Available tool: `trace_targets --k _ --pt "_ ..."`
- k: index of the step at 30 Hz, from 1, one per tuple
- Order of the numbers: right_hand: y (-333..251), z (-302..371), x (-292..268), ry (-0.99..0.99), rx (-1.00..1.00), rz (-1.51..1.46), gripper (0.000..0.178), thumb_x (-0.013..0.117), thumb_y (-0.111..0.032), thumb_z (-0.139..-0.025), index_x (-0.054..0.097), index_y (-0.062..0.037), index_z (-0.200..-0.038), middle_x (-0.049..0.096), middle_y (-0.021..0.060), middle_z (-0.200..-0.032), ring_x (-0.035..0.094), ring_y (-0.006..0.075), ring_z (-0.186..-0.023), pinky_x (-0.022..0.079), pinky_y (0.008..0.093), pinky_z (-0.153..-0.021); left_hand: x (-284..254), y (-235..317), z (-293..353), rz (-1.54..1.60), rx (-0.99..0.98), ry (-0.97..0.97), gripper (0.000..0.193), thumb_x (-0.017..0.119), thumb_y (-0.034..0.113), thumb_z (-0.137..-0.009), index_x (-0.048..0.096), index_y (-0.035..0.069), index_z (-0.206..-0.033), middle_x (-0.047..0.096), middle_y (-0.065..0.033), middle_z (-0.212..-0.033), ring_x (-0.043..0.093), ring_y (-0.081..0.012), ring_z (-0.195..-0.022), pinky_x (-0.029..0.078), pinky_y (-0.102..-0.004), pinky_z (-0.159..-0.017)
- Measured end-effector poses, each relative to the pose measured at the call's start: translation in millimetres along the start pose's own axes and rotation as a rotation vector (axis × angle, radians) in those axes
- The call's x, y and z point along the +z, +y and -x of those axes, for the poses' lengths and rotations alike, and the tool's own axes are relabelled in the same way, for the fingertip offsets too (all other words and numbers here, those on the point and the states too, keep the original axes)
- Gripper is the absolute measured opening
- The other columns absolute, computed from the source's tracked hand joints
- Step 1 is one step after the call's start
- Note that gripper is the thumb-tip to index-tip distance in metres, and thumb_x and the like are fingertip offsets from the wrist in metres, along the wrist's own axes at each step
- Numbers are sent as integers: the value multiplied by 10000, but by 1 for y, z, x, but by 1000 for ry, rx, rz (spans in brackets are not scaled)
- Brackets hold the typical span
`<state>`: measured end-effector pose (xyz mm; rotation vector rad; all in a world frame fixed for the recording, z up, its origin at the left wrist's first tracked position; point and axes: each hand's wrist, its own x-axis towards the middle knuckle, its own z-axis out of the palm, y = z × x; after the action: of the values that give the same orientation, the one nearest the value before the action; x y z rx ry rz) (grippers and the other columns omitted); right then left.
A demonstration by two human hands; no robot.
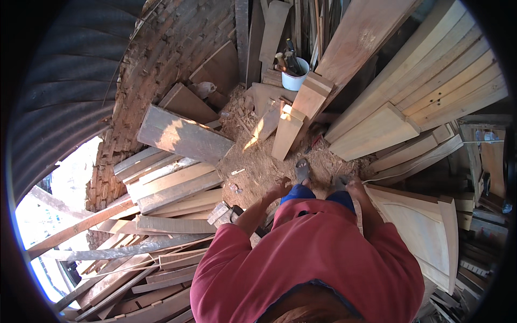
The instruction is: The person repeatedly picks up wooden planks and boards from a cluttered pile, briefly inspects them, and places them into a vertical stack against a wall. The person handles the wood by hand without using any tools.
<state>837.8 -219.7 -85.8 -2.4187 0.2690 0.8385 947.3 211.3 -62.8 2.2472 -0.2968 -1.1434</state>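
2 loosely open hands, left hand (pixel 279 189) and right hand (pixel 356 187), both empty.

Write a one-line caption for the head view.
Person in red shirt stands on sawdust floor among stacked planks, both hands empty, white bucket ahead.

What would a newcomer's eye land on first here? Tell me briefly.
The person's red shirt fills the lower middle, both bare hands hanging empty: left hand, right hand. Pale planed wooden boards lean at upper right beside a white plastic bucket of tools, above a sawdust-strewn floor.
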Motion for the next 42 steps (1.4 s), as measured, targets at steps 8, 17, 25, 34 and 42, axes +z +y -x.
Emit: trace_targets --k 8,17,25,34,42 --pt "6 48 31 42 497 -468 389 686 -349 -852 719 25 -954 710 283 -1020 704 428 -968 537 514 -855 9 33 -20 -35 140 -204 530 677 401 -953 635 54 -1352 673 -235 -1329 657 -387 -1234 528 -467 -1042" --pt "-52 57 24 402 201 -573 392 684 -337 -870 668 45 -957 705 251 -973 686 411 -946 531 495 -831 47 59 -109 -44 160 -158 494 688 388 -942 659 42 -1294 690 -216 -1264 686 -384 -1145 535 -471 -1004" --pt "37 148 98 317 250 -498 299 668 -283 -865 703 0 -955 731 197 -958 708 380 -980 548 487 -850 66 41 -82 -137 48 -222 316 692 261 -899 673 14 -1094 717 -202 -1012 709 -329 -901 556 -473 -843" --pt "137 295 193 -96 246 293 277 591 -258 -913 802 -91 -975 769 161 -1063 733 350 -1031 569 500 -917 175 2 -21 -411 410 -239 195 691 263 -902 722 74 -937 723 -135 -894 676 -301 -811 531 -460 -766" --pt "208 394 286 126 395 -115 190 640 -163 -919 776 -36 -881 760 138 -856 740 284 -799 580 424 -722 283 115 52 -493 301 -269 346 675 386 -914 771 55 -947 724 -125 -827 696 -234 -776 546 -398 -725"
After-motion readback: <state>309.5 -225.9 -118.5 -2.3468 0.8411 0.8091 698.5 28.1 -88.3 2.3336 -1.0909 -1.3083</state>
